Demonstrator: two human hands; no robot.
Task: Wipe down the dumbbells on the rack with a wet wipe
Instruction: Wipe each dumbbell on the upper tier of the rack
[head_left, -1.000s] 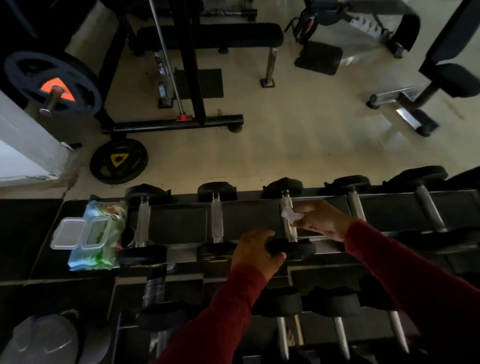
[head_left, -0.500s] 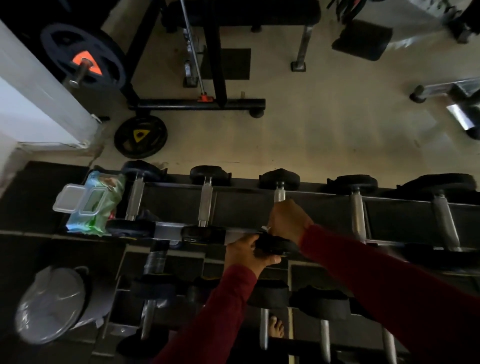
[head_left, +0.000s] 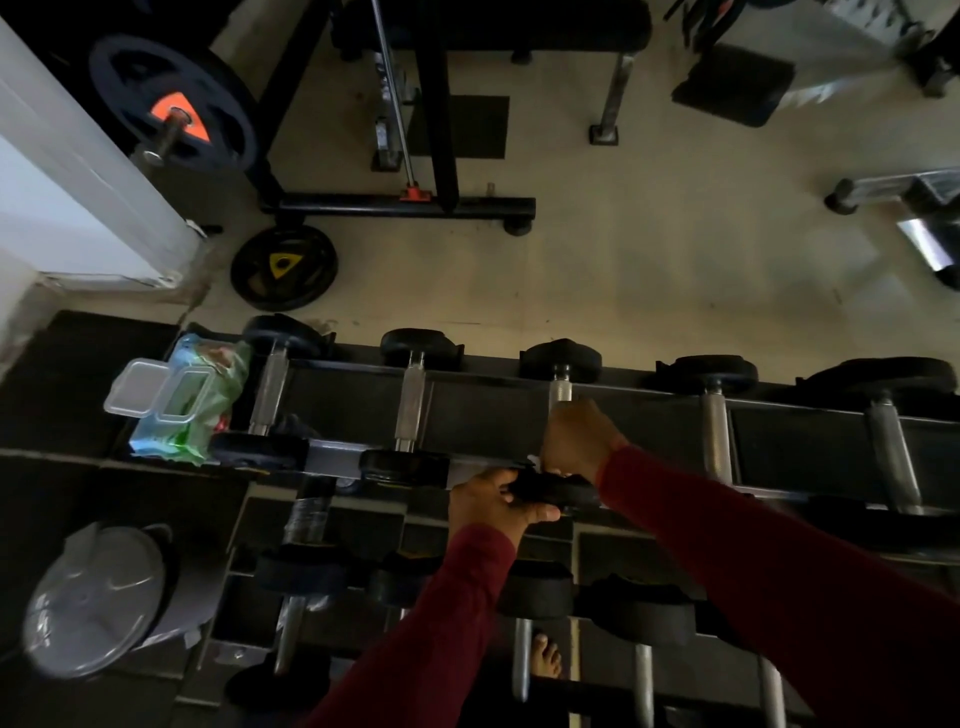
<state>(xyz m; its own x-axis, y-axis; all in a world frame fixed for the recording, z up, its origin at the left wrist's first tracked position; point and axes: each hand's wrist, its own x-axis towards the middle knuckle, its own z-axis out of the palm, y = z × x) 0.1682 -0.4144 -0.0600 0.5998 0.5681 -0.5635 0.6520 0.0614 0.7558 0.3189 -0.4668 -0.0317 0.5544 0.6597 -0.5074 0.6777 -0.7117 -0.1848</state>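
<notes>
- On the top tier of the rack, seen from the head camera, the third dumbbell from the left is being worked: its near black head is gripped by the left hand, fingers curled over the rim.
- The right hand is closed around the near end of the knurled metal handle; only a small white scrap of the wet wipe shows at its lower edge, so the hold on it is judged, not plainly seen.
- Progress is judged to be mid-row: whether the two dumbbells to the left are done cannot be told; two to the right and the lower tier appear left.
- The heads are matte black and rounded, the handles bright cross-hatched steel.
- A soft green wipe pack, clear lid flipped open, is rested at the rack's left end.
</notes>
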